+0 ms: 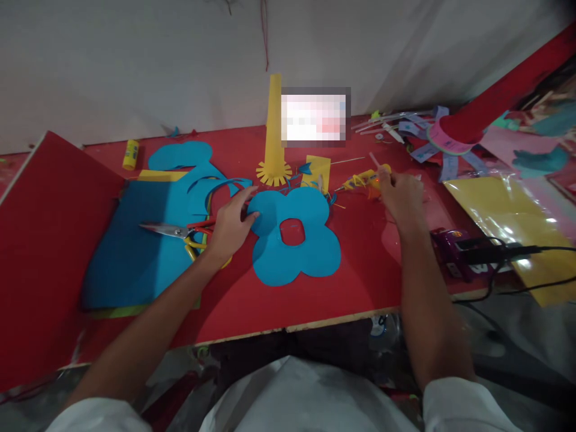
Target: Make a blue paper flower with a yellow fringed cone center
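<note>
A blue four-petal paper flower [294, 235] with a hole in its middle lies flat on the red table [360, 270]. My left hand [231, 223] rests on the flower's left petal, fingers pressed down on its edge. My right hand [399, 191] is further right, its fingers curled round the yellow and orange glue gun [362, 180] that lies on the table. A yellow paper cone [273, 135] with a fringed base stands upright just behind the flower.
Red-handled scissors [177, 230] lie on a blue paper sheet [135, 246] to the left, next to a red board [45, 252]. A yellow glue stick [130, 154] sits at the back left. A purple power strip [450, 249], cables, yellow film [508, 210] and paper scraps crowd the right.
</note>
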A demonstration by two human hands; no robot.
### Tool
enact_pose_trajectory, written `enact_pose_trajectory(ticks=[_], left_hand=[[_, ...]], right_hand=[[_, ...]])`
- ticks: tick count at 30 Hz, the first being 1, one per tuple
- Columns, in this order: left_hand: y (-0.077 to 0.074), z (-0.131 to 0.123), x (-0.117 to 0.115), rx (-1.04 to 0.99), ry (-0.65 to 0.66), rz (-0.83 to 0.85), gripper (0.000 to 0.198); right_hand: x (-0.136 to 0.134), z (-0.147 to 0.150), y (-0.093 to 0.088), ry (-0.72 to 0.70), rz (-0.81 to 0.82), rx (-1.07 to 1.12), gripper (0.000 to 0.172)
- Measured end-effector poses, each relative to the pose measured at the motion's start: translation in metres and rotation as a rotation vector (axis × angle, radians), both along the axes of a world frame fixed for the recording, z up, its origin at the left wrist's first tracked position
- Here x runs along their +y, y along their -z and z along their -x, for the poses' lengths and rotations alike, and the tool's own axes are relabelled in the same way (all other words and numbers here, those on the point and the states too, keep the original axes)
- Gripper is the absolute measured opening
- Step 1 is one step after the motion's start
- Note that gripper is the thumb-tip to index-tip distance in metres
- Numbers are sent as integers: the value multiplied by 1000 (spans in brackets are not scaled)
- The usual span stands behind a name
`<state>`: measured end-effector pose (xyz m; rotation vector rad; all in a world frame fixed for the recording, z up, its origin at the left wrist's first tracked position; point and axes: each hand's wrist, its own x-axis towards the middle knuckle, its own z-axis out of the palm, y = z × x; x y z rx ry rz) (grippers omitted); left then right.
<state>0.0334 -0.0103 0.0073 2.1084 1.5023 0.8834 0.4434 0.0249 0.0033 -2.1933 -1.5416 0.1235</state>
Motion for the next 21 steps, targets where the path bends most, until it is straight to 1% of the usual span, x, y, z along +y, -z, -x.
enact_pose_trajectory(ticks=[3, 5, 6, 8, 9, 11, 12, 15, 16, 18, 21], left_hand=[[1, 1, -1, -26, -47, -5, 49], [1, 0, -2, -52, -59, -11, 46], [2, 0, -2, -72, -61, -16, 45], [2, 1, -2, -116, -54, -26, 43], [2, 1, -1, -141, -53, -30, 42], [4, 3, 2, -188, -48, -35, 42], [6, 4, 4, -209, -45, -36, 42], [10, 6, 8, -279, -33, -55, 42], [11, 6, 9, -304, -27, -68, 41], [11, 6, 10, -342, -18, -93, 38], [10, 6, 10, -366, -5, -92, 38]], right_hand=[[0, -8, 6, 12, -54, -13, 38], [0, -7, 6, -14, -163, -23, 27], [-1, -3, 5, -47, -227, -4, 24], [-3, 9, 0, -163, -326, 114, 25], [-5, 17, -2, -237, -335, 232, 28], [-10, 37, -6, -426, -274, 450, 36], [-13, 48, -7, -505, -233, 510, 39], [-22, 75, -8, -647, -157, 628, 40], [-24, 82, -7, -663, -160, 650, 39], [-26, 91, -5, -629, -209, 638, 38], [-25, 95, 1, -561, -235, 642, 47]])
